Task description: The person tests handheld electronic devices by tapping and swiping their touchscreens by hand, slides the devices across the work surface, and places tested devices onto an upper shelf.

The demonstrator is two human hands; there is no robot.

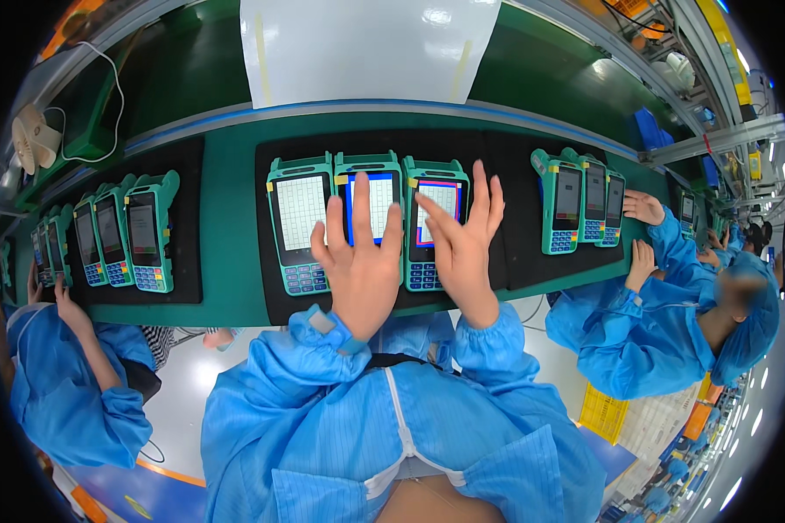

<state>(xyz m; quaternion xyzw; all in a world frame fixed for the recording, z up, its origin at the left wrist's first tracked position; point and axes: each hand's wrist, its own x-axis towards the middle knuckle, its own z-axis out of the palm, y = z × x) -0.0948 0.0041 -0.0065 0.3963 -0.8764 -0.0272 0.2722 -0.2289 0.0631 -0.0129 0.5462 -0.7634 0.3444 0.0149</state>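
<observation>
Three green handheld payment terminals lie side by side before me. On the left terminal [302, 222] the screen is a white grid. The middle terminal [381, 187] shows a grid with a blue border, partly covered by my left hand [364, 270]. That hand is open, its fingers spread over the screen. My right hand [464, 253] is over the right terminal [427, 227], index finger at the screen's upper left, other fingers raised apart. Red and blue bands edge that screen's grid. Neither hand grips anything; whether the left fingertips touch the glass I cannot tell.
A black mat [515, 166] lies under the terminals on the green bench [227, 218]. More terminals stand in groups at the left [153, 231] and right [563, 209]. Co-workers in blue smocks sit on both sides, their hands near those groups. A white sheet [366, 52] hangs behind.
</observation>
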